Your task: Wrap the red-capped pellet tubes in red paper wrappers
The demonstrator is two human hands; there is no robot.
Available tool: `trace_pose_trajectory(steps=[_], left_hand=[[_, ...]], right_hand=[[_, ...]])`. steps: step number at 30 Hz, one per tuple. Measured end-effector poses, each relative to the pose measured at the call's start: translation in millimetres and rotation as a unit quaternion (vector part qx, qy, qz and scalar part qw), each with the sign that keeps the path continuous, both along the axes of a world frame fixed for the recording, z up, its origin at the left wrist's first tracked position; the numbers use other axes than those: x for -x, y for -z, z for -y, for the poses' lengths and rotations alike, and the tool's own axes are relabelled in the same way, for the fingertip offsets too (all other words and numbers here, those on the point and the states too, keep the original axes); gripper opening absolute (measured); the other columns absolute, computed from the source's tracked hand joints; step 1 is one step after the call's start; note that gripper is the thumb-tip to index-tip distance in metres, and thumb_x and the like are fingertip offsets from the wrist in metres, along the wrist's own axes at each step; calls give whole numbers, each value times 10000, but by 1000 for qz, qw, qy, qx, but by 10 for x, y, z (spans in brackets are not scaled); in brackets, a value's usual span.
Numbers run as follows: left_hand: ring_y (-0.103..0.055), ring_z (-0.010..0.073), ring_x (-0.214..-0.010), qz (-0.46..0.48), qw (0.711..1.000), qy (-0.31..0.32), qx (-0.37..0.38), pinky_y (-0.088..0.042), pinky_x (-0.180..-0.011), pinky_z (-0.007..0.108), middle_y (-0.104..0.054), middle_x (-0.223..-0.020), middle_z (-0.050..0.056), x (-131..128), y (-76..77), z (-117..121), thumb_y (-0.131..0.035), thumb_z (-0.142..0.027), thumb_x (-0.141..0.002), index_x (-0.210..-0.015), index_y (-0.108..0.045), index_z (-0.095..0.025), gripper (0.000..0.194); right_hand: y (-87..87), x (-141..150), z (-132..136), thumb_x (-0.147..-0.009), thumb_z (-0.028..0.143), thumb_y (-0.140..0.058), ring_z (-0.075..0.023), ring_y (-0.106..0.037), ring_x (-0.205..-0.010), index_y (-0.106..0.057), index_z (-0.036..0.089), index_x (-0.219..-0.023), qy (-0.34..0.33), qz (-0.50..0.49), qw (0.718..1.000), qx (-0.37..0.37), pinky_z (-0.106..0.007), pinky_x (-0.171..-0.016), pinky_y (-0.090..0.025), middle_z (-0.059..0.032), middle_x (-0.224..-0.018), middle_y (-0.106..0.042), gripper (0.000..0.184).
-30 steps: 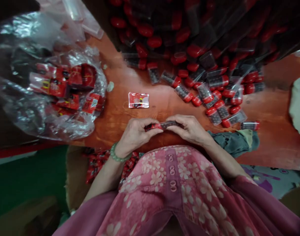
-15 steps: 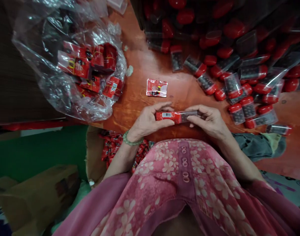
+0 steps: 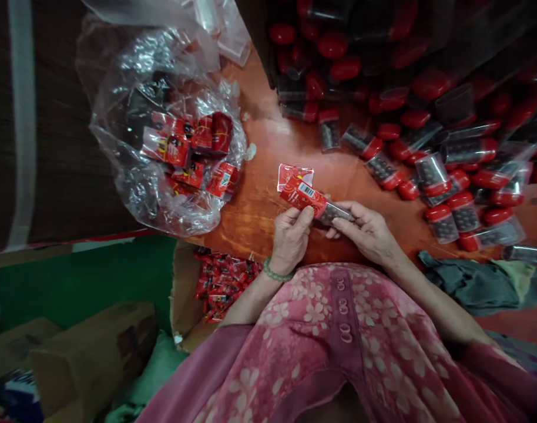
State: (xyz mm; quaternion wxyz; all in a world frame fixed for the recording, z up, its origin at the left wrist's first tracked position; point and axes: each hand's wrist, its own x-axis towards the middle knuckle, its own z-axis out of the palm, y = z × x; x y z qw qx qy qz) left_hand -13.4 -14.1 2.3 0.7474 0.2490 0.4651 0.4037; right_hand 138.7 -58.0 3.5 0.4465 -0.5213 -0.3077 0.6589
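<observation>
Clear plastic bottle (image 3: pixel 334 212), small dark balls (image 3: pixel 326 215) inside, shiny red wrap (image 3: pixel 294 191) with white barcode (image 3: pixel 306 189) over left end. It's in your two hands, over desk (image 3: pixel 251 205). Your left hand (image 3: pixel 292 235): grip pinching wrap. Right hand (image 3: pixel 368 232): grip holding clear end. Half second ago bottle lay level; now it slants. Long axis runs far left to near right, wrapped end pointing away from you, hiding part of flat red packet (image 3: pixel 288 171).

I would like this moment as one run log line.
left hand: holds red sleeve; right hand: holds bottle; bottle: one end covered by red sleeve; flat wrapper: on table
</observation>
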Motion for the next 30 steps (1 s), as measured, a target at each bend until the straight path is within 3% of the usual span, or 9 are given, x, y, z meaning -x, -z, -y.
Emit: trace_pose_trajectory(steps=[4, 9, 11, 14, 17, 22, 26, 30], left_hand=[[-748, 220, -973, 5, 1000, -20, 3, -584, -833, 324, -811, -942, 75, -54, 24, -6, -870, -626, -642, -793, -749, -188, 479], [-750, 215, -970, 4, 1000, -28, 12, -572, -844, 309, -810, -940, 83, -106, 65, -48, -877, -619, -636, -853, -767, -181, 502], [-746, 196, -893, 2, 999, -32, 19, -569, -800, 299, -804, -905, 74, -115, 72, -63, -889, -623, -609, -841, -762, -178, 518], [-642, 116, -604, -4, 999, -24, 29, -538, -634, 265, -743, -713, 19, -119, 64, -74, -884, -645, -592, -831, -755, -171, 546], [-492, 70, -448, -12, 999, -5, 37, -460, -493, 230, -592, -526, -50, -140, 39, -89, -835, -652, -664, -839, -748, -167, 523], [-510, 64, -485, -7, 998, -19, 53, -386, -406, 210, -736, -770, 0, -194, -12, -126, -877, -578, -630, -861, -716, -180, 487], [-484, 63, -497, -7, 999, 24, 40, -435, -456, 231, -757, -823, 33, -142, 7, -142, -862, -618, -629, -860, -713, -172, 524], [-596, 121, -612, -27, 999, 33, 2, -465, -525, 250, -751, -792, 57, -81, 64, -150, -748, -755, -692, -824, -717, -181, 589]], right_hand=[[42, 80, 12, -899, 525, -690, -123, -686, -655, -618, 194, -1091, 7, 29, 999, -34, -266, -676, -574, 11, -772, -719, 389], [103, 196, 9, -944, 391, -638, -130, -682, -717, -584, 216, -1108, 30, 207, 970, -124, -271, -697, -546, -7, -875, -718, 245], [108, 206, -18, -928, 371, -652, -137, -680, -735, -579, 219, -1093, 41, 237, 961, -136, -278, -704, -539, -21, -909, -724, 236], [108, 198, -76, -933, 470, -635, -123, -648, -618, -542, 230, -1022, 26, 94, 992, -81, -262, -627, -527, 13, -787, -700, 272], [119, 199, -115, -915, 564, -637, -102, -608, -534, -503, 232, -963, 6, -47, 998, -30, -241, -562, -508, 32, -742, -688, 361], [154, 225, -93, -916, 497, -673, -90, -632, -613, -537, 222, -1037, 39, 69, 996, -47, -234, -625, -518, 36, -793, -665, 330], [157, 201, -100, -889, 560, -684, -86, -609, -588, -514, 227, -1004, 33, 7, 999, -40, -240, -598, -512, 36, -793, -668, 391], [141, 174, -142, -871, 587, -696, -85, -602, -568, -509, 225, -1000, 22, -21, 999, -34, -238, -581, -492, 35, -781, -683, 428]])
